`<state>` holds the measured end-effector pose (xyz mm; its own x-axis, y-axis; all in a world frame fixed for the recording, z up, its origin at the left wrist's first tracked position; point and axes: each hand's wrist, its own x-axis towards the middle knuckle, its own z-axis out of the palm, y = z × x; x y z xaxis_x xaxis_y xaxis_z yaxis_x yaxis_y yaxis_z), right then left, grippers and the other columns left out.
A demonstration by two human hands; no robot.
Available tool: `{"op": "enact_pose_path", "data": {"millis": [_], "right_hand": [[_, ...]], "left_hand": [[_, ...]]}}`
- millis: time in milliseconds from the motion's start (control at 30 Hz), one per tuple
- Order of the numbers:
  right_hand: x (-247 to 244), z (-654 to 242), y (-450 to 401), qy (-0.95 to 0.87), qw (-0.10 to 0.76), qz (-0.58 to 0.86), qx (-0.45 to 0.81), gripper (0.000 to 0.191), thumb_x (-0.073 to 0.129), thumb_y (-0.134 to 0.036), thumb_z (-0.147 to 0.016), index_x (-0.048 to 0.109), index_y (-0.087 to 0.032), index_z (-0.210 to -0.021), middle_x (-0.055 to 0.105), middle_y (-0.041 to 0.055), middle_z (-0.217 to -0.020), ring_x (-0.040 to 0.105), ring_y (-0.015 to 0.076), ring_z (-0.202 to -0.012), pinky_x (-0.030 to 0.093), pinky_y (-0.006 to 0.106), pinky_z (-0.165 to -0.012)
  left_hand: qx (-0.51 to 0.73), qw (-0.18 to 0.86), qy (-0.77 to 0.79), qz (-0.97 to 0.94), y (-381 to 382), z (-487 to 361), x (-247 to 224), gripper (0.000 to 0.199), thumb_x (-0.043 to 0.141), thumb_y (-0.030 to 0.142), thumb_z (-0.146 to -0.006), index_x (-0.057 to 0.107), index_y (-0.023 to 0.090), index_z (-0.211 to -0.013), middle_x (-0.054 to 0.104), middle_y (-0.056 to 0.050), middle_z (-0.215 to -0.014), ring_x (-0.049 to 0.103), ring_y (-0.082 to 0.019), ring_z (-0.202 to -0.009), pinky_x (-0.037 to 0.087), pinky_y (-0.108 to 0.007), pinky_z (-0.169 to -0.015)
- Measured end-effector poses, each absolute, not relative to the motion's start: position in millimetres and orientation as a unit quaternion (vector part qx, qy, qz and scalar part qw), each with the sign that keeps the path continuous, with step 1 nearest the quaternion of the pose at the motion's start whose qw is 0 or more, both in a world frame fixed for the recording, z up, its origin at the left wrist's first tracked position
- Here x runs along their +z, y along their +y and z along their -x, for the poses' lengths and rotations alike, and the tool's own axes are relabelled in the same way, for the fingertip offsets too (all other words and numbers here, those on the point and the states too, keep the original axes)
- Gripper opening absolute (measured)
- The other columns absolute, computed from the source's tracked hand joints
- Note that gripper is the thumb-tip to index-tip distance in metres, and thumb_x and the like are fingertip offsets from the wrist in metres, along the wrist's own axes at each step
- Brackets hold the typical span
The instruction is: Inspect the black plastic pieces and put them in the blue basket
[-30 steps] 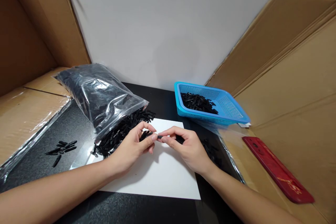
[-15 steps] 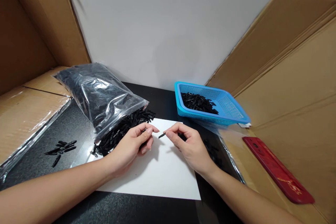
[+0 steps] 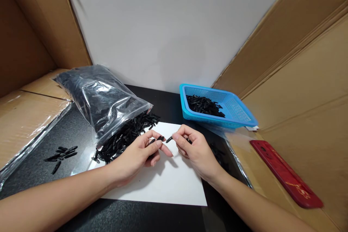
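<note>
My right hand (image 3: 191, 148) is closed, pinching a small, slim black piece (image 3: 169, 139) between thumb and forefinger above a white sheet (image 3: 174, 185). More black shows within its curled fingers. My left hand (image 3: 145, 150) faces it from the left, its thumb and fingers closed on small black pieces (image 3: 161, 138), with one finger stretched out below them. Behind my left hand lies a heap of the same black pieces (image 3: 119, 141), at the mouth of a clear plastic bag (image 3: 100, 90) filled with dark contents. What the small pieces are exactly, I cannot make out.
A blue basket (image 3: 217, 121) holding many black pieces stands at the back right. Several loose pieces (image 3: 61, 155) lie on the dark table at left. A red, phone-shaped object (image 3: 285, 174) rests on cardboard at right. Cardboard walls flank both sides.
Black pieces now show between my left thumb and fingers, and one left finger has stretched out toward my right hand. The right hand still pinches a piece. The view has shifted slightly.
</note>
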<state>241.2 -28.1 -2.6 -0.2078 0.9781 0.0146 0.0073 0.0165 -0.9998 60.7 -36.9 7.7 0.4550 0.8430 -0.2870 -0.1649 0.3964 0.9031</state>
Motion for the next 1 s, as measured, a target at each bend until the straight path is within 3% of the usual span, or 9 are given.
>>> {"op": "enact_pose_path", "data": {"millis": [233,367,467,567,667,767,1000], "right_hand": [[1.0,-238.8,-27.4,-0.492,0.452,0.43,0.607,0.033,0.071,-0.042,-0.08,0.05,-0.019,-0.068,0.043,-0.0089,-0.045,0.023,0.0047,-0.04,0.015,0.019,-0.038],[8.6,-241.3,-25.2,-0.4,0.45,0.37,0.707,0.028,0.063,-0.04,-0.078,0.048,-0.02,-0.067,0.055,-0.004,-0.052,0.026,0.0047,-0.036,0.011,0.018,-0.035],[9.6,-243.2,-23.5,-0.379,0.436,0.346,0.739,0.031,0.059,-0.045,-0.079,0.047,-0.02,-0.065,0.054,-0.0035,-0.053,0.025,0.0053,-0.035,0.01,0.019,-0.034],[4.9,-243.1,-23.1,-0.456,0.424,0.384,0.681,0.03,0.065,-0.045,-0.081,0.054,-0.019,-0.068,0.049,-0.0065,-0.052,0.022,0.0049,-0.037,0.014,0.02,-0.037],[0.4,-242.7,-24.5,-0.595,0.422,0.429,0.533,0.016,0.071,-0.034,-0.079,0.069,-0.019,-0.082,0.047,-0.006,-0.055,0.037,0.0086,-0.048,0.028,0.022,-0.046],[-0.6,-242.7,-27.1,-0.672,0.418,0.448,0.416,0.014,0.068,-0.026,-0.082,0.075,-0.02,-0.092,0.052,-0.0038,-0.06,0.047,0.0121,-0.057,0.037,0.026,-0.059],[-0.8,-242.5,-29.5,-0.706,0.417,0.446,0.36,0.014,0.064,-0.023,-0.085,0.077,-0.02,-0.09,0.068,0.0014,-0.069,0.055,0.0157,-0.06,0.042,0.028,-0.06]], "left_hand": [[0.341,0.741,0.375,-0.442,-34.9,-59.7,4.7,0.019,0.059,0.036,-0.092,0.052,0.018,-0.092,0.068,-0.001,-0.07,0.034,-0.007,-0.05,0.019,-0.023,-0.05],[0.338,0.749,0.369,-0.434,-35.1,-59.5,5.1,0.017,0.06,0.033,-0.091,0.052,0.018,-0.089,0.068,-0.001,-0.07,0.036,-0.007,-0.05,0.02,-0.023,-0.05],[0.334,0.754,0.376,-0.422,-36.1,-59.6,6.7,0.012,0.059,0.027,-0.09,0.051,0.018,-0.09,0.07,-0.003,-0.077,0.038,-0.006,-0.051,0.02,-0.023,-0.051],[0.336,0.755,0.38,-0.417,-37.6,-59.9,8.3,0.007,0.056,0.023,-0.09,0.051,0.018,-0.089,0.071,-0.003,-0.08,0.039,-0.006,-0.05,0.021,-0.023,-0.052],[0.336,0.751,0.385,-0.417,-38.3,-59.9,8.8,0.007,0.056,0.022,-0.089,0.051,0.018,-0.087,0.072,-0.003,-0.081,0.04,-0.006,-0.05,0.023,-0.023,-0.052],[0.336,0.75,0.383,-0.421,-38.0,-59.7,8.2,0.01,0.058,0.025,-0.089,0.051,0.018,-0.086,0.073,-0.004,-0.081,0.04,-0.006,-0.051,0.024,-0.022,-0.053],[0.339,0.754,0.381,-0.413,-37.9,-59.5,7.1,0.021,0.065,0.033,-0.086,0.05,0.019,-0.087,0.073,-0.005,-0.081,0.042,-0.006,-0.05,0.023,-0.022,-0.052]]}}
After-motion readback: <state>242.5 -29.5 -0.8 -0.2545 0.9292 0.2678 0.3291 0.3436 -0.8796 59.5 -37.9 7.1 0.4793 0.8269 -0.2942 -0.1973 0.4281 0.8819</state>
